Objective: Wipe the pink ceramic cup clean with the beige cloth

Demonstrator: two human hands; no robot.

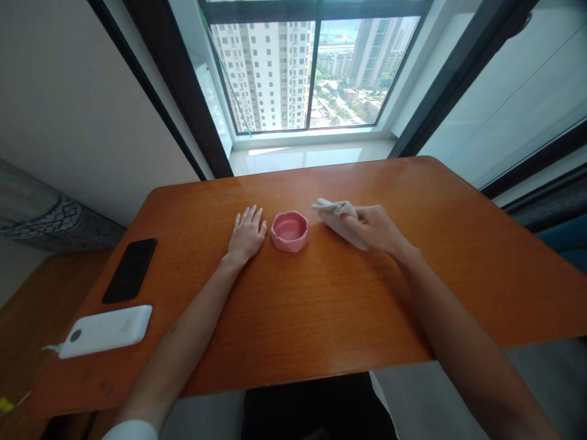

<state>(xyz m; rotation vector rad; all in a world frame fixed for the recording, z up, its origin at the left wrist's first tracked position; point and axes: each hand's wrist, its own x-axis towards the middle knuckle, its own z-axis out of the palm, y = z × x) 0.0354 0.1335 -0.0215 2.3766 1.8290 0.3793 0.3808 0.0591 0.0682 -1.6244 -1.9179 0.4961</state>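
Observation:
A pink, faceted ashtray (290, 244) stands upright near the middle of the wooden table (302, 318). Just left of it, my left hand (247, 234) lies flat on the wood with its fingers spread, holding nothing. To the right of the ashtray, my right hand (375, 228) grips a whitish cloth (337, 211), bunched at the top with a part hanging down to the right. Whether the cloth touches the tabletop I cannot tell. My right fingertips are partly hidden in its folds.
A black phone (130, 271) lies at the table's left side. In front of it is a white oblong device (107, 330) with a cord at its left end. Beyond the table's far edge are a pale window sill (298, 157) and a window. A curtain (50, 211) hangs at left.

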